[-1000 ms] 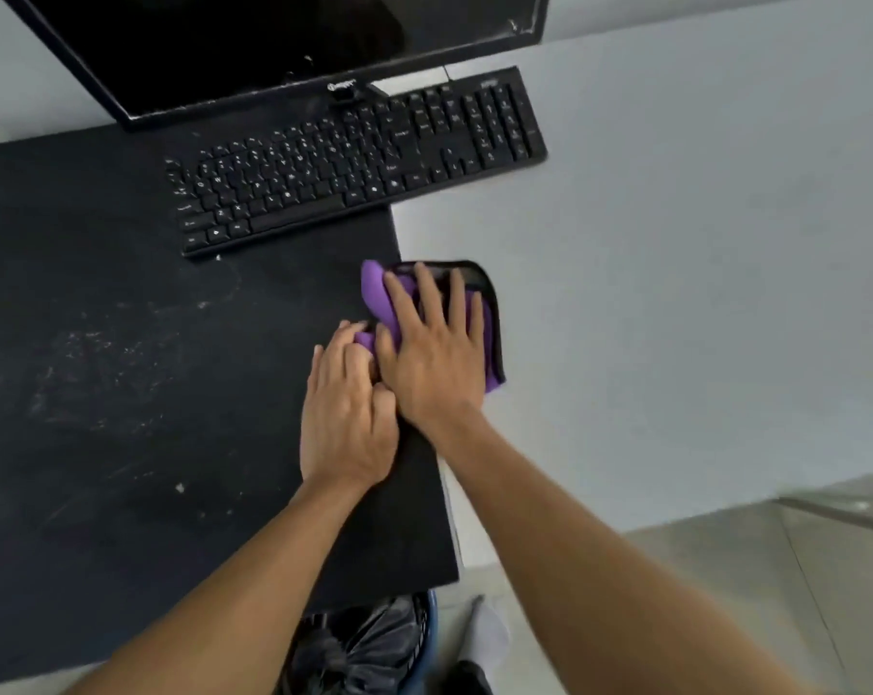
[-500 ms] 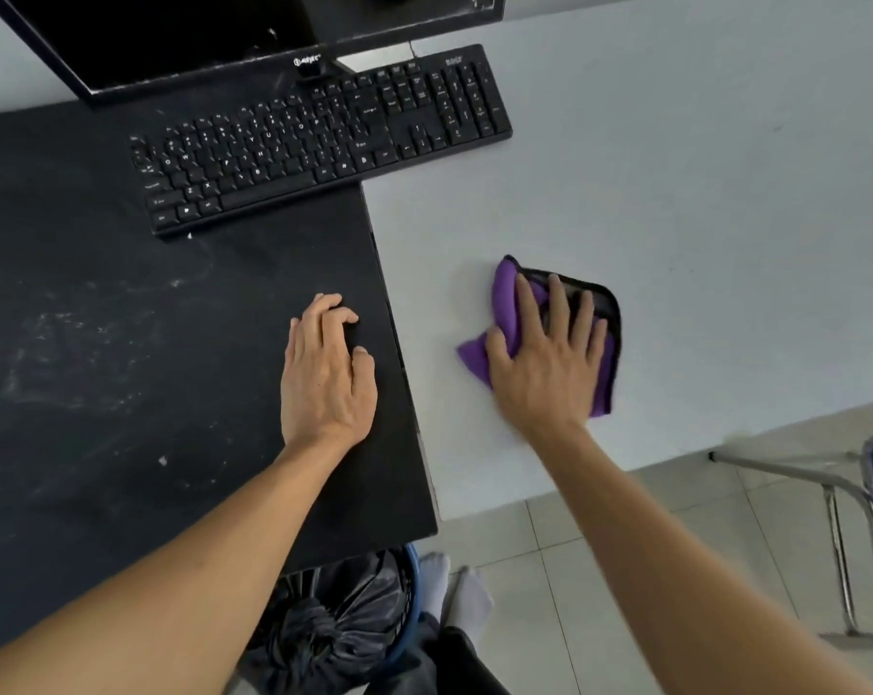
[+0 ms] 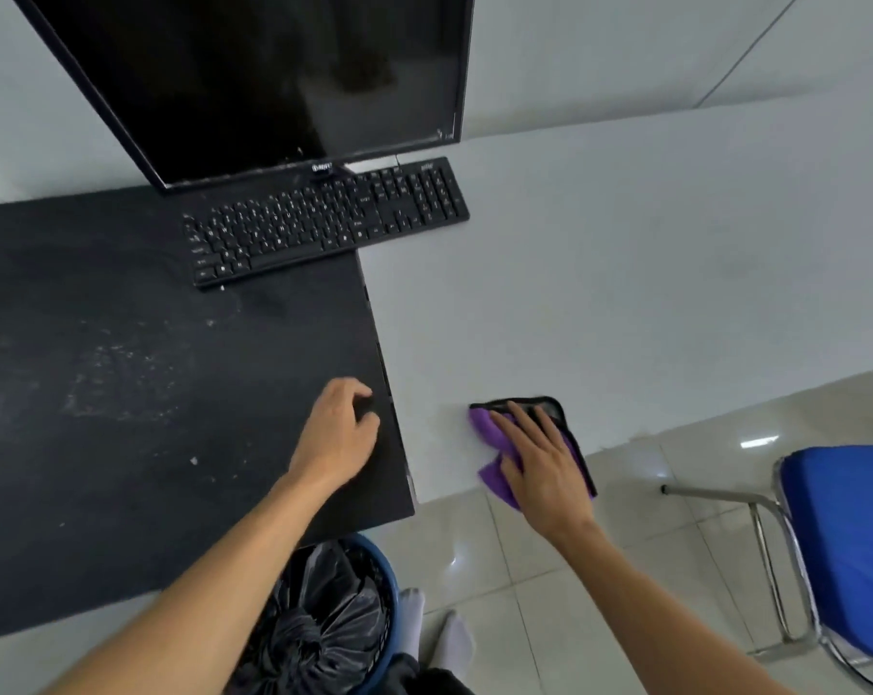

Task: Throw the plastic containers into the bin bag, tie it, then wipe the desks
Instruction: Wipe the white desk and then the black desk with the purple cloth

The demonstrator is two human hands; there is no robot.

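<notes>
My right hand (image 3: 542, 461) presses flat on a purple cloth with a black border (image 3: 489, 428), which lies near the front edge of the white desk (image 3: 625, 273). My left hand (image 3: 341, 433) rests on the black desk (image 3: 123, 393) close to its right edge, fingers curled, holding nothing. The black desk shows pale dusty smears on its left half. Below the desks a tied black bin bag (image 3: 319, 624) sits in a blue bin (image 3: 384, 569). No plastic containers are in view.
A black keyboard (image 3: 324, 223) straddles both desks, with a dark monitor (image 3: 274, 77) behind it. A blue chair with a chrome frame (image 3: 846, 549) stands on the tiled floor at right. My socked feet (image 3: 439, 639) show beside the bin.
My right hand slid the cloth from the black desk's edge out to the right, then back toward the white desk's front edge. My left hand stayed on the black desk.
</notes>
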